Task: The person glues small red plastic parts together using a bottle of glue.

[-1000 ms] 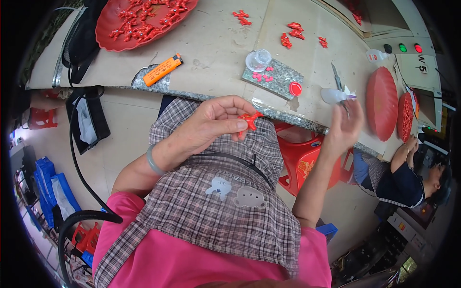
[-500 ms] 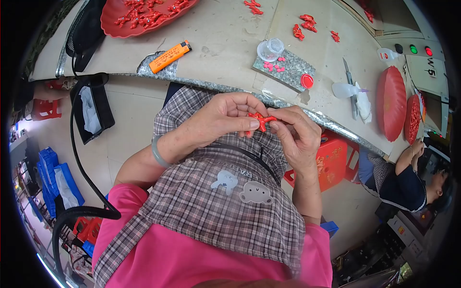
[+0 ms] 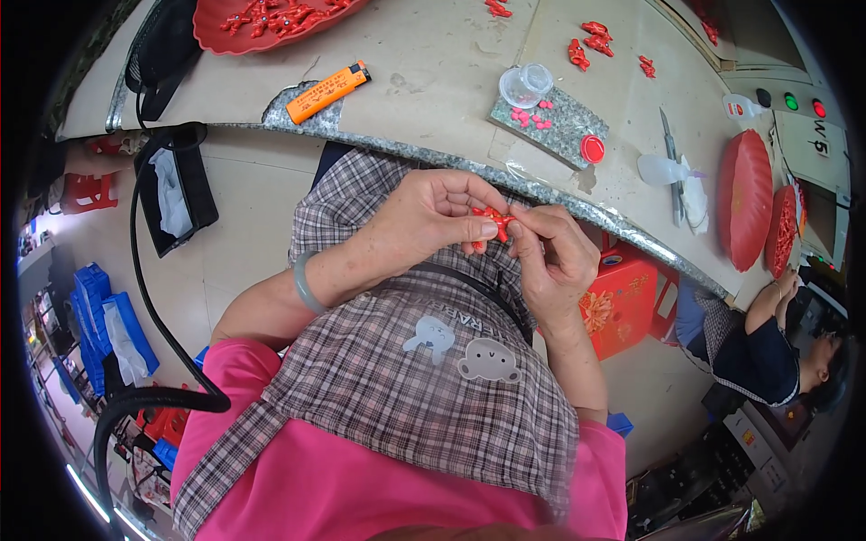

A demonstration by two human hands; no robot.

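A small glossy red figurine (image 3: pixel 502 225) with stubby limbs is held over my lap, just in front of the table edge. My left hand (image 3: pixel 442 212) pinches it between thumb and fingers. From the other side, my right hand (image 3: pixel 557 257) has its thumb and fingertips closed on the figurine's right end. Fingers cover much of the piece. Beyond my hands, a speckled stone slab (image 3: pixel 564 131) carries a clear plastic cup (image 3: pixel 526 87), several small pink pieces (image 3: pixel 532 118) and a round red cap (image 3: pixel 592 150).
Similar red figurines (image 3: pixel 597 41) lie farther back; more fill a red dish (image 3: pixel 209 34) at far left. An orange lighter (image 3: pixel 327 94) lies near the edge. Right are a squeeze bottle (image 3: pixel 660 169), a slim metal tool (image 3: pixel 670 144) and a red tray (image 3: pixel 746 212). A co-worker (image 3: pixel 758 356) sits at right.
The figurine has turned in my fingers, and less of its right side shows. My right fingertips have drawn slightly closer to my left hand. The whole view has shifted a little.
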